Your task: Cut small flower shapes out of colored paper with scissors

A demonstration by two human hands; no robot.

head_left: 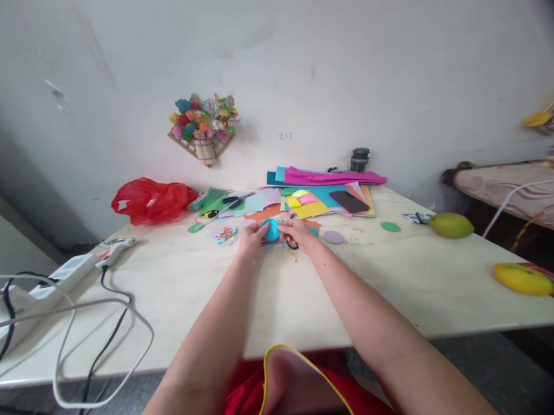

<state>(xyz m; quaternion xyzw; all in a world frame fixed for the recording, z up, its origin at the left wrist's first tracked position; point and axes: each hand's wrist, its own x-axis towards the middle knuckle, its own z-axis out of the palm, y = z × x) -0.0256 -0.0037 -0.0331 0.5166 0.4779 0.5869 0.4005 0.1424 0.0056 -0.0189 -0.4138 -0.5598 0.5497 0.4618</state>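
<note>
Over the middle of the table, a round piece of blue paper (271, 231) is pinched between my two hands. My left hand (250, 237) has its thumb and fingers closed on the disc's left edge. The fingers of my right hand (298, 232) are closed at its right edge. A dark loop like a scissor handle (292, 245) shows just under my right hand; whether the hand touches it I cannot tell. Left of my hands lies a pile of small coloured paper pieces (226, 235). To the right rests a lilac paper circle (333, 237).
Behind my hands are coloured paper sheets (318, 194), a dark phone (348, 201) and black-handled scissors (234, 202). A red plastic bag (152, 200) lies back left. Cables and a power strip (65, 273) occupy the left side. A green mango-like fruit (451, 225) and a yellow one (522, 279) sit right.
</note>
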